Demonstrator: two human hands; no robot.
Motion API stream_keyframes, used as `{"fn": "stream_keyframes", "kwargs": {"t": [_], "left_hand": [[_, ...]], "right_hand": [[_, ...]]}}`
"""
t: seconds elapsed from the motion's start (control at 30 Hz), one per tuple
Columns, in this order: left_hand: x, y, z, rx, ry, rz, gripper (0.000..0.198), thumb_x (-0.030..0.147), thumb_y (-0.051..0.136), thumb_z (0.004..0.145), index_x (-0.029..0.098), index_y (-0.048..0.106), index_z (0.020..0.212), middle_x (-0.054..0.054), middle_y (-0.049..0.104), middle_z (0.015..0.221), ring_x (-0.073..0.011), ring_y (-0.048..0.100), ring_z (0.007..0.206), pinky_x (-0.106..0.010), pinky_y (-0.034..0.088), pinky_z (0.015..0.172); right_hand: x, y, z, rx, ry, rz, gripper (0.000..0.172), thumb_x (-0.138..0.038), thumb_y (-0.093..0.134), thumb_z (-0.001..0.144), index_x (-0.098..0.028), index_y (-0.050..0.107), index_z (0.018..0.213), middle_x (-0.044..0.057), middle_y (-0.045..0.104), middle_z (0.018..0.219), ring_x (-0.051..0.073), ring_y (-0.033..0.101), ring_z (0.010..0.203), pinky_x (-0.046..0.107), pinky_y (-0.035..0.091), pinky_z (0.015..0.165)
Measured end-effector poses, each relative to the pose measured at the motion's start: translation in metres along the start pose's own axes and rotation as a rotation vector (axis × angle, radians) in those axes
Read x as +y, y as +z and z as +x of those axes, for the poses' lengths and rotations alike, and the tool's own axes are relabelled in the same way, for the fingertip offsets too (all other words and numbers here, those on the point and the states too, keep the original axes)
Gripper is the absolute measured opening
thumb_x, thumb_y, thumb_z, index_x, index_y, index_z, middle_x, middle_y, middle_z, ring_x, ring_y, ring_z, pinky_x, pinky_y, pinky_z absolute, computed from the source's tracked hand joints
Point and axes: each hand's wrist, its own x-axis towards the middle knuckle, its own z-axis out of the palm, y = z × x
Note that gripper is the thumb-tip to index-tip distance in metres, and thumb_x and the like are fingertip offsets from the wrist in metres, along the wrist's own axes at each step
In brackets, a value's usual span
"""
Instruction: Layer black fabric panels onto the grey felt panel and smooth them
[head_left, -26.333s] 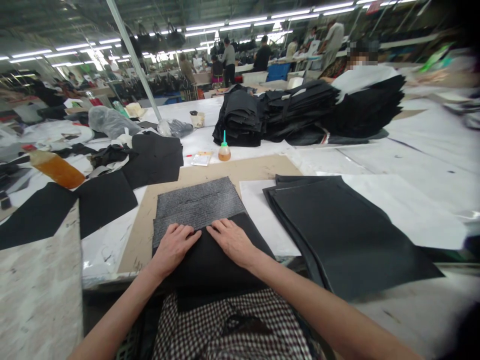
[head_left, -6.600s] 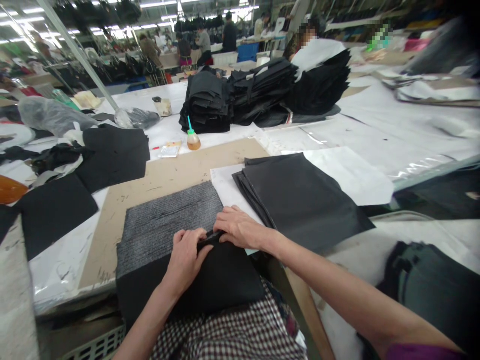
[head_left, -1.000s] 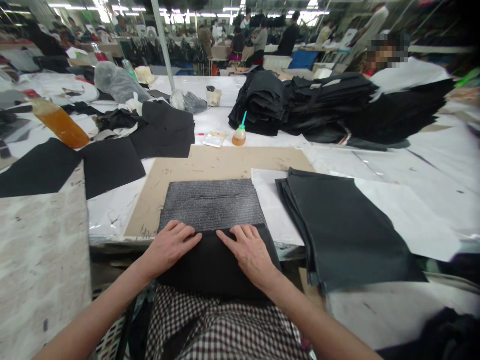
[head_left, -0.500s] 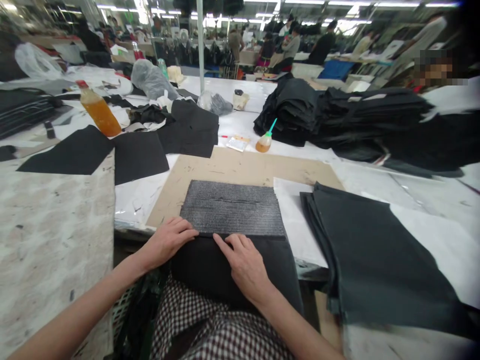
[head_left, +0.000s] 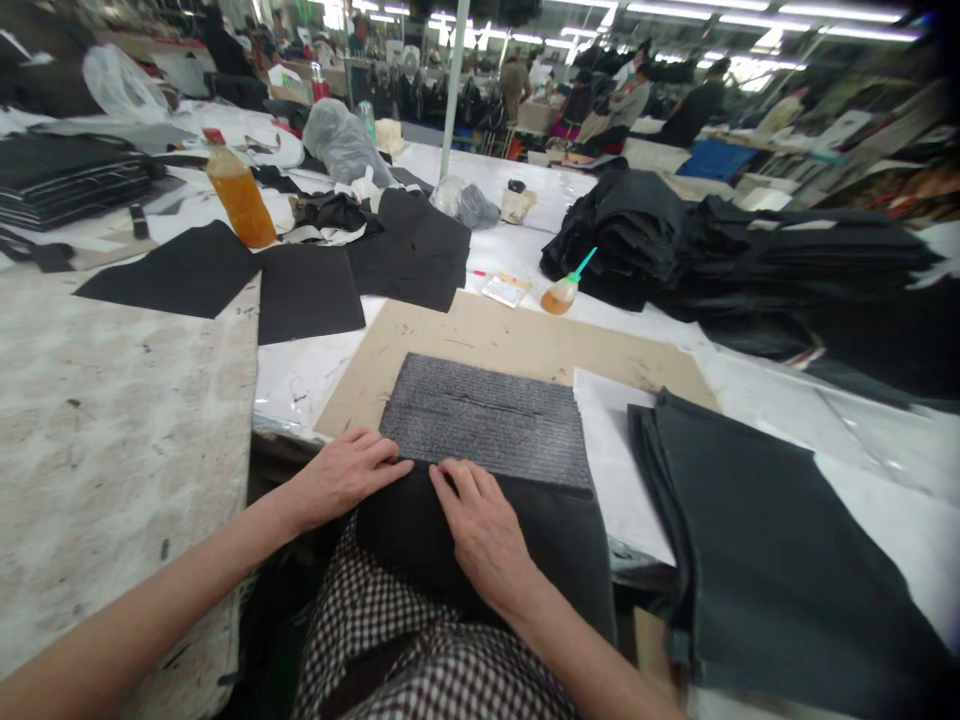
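A black fabric piece (head_left: 551, 520) hangs over the table's front edge onto the lap, with a folded upper edge along a ribbed grey panel (head_left: 487, 415). My left hand (head_left: 352, 475) grips this fold near its left end, fingers curled and thumb pointing right along it. Close beside it, my right hand (head_left: 484, 525) has its fingertips and thumb drawn together on the same fold. What lies beneath the fingertips is hidden. The grey panel rests flat on a tan board (head_left: 465, 325), with a dark slit line across it.
Folded dark fabric (head_left: 765, 540) overhangs the edge at right. Behind the board are a small squeeze bottle (head_left: 561, 293) and a packet (head_left: 506, 290). An orange-filled bottle (head_left: 240, 195) stands left among black pieces (head_left: 311, 290). Black fabric piles (head_left: 787, 245) lie back right. People work in the background.
The view has turned left, so the scene sits further right and tilts. My right hand's fingers have drawn closer together on the fold, nearer to my left hand.
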Motion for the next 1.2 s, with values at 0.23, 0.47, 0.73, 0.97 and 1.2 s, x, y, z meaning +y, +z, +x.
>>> {"fn": "stream_keyframes", "kwargs": {"t": [0.23, 0.47, 0.73, 0.97, 1.2], "left_hand": [[-0.012, 0.012, -0.021, 0.119, -0.128, -0.173, 0.031, 0.017, 0.043, 0.101, 0.023, 0.060, 0.125, -0.005, 0.059, 0.109, -0.0160, 0.056, 0.097, -0.027, 0.048, 0.083], [-0.011, 0.009, -0.028, 0.070, -0.016, 0.003, 0.034, 0.016, 0.042, 0.101, 0.019, 0.056, 0.132, -0.010, 0.061, 0.111, -0.0197, 0.055, 0.099, -0.035, 0.049, 0.087], [-0.006, -0.008, -0.046, -0.031, -0.075, 0.133, 0.031, 0.013, 0.046, 0.098, 0.018, 0.058, 0.126, -0.010, 0.060, 0.116, -0.0223, 0.055, 0.104, -0.037, 0.047, 0.090], [0.025, -0.007, -0.027, 0.215, -0.325, 0.006, 0.028, 0.009, 0.043, 0.096, 0.018, 0.064, 0.112, -0.010, 0.059, 0.121, -0.0214, 0.055, 0.111, -0.039, 0.047, 0.097], [0.056, 0.003, 0.004, 0.115, -0.328, 0.120, 0.025, 0.026, 0.049, 0.100, 0.019, 0.059, 0.121, -0.008, 0.062, 0.105, -0.0227, 0.056, 0.100, -0.039, 0.047, 0.087]], "right_hand": [[-0.012, 0.014, 0.008, -0.017, -0.038, 0.061, 0.055, 0.000, 0.042, 0.091, -0.010, 0.043, 0.145, 0.013, 0.056, 0.118, 0.025, 0.047, 0.110, 0.040, 0.046, 0.098], [-0.015, 0.010, 0.013, -0.040, -0.021, 0.025, 0.061, -0.001, 0.046, 0.088, -0.016, 0.041, 0.148, 0.010, 0.055, 0.108, 0.025, 0.046, 0.100, 0.040, 0.045, 0.089], [-0.015, 0.008, 0.012, 0.039, -0.018, 0.017, 0.056, -0.003, 0.050, 0.088, -0.017, 0.049, 0.142, 0.010, 0.054, 0.103, 0.024, 0.046, 0.094, 0.038, 0.045, 0.084], [-0.015, 0.012, 0.012, 0.060, -0.011, 0.024, 0.053, -0.005, 0.049, 0.090, -0.015, 0.049, 0.142, 0.010, 0.055, 0.102, 0.025, 0.048, 0.094, 0.041, 0.047, 0.085], [0.020, 0.017, -0.025, 0.218, -0.074, 0.050, 0.057, 0.000, 0.051, 0.082, -0.013, 0.053, 0.137, 0.012, 0.060, 0.111, 0.026, 0.054, 0.103, 0.042, 0.050, 0.092]]}}
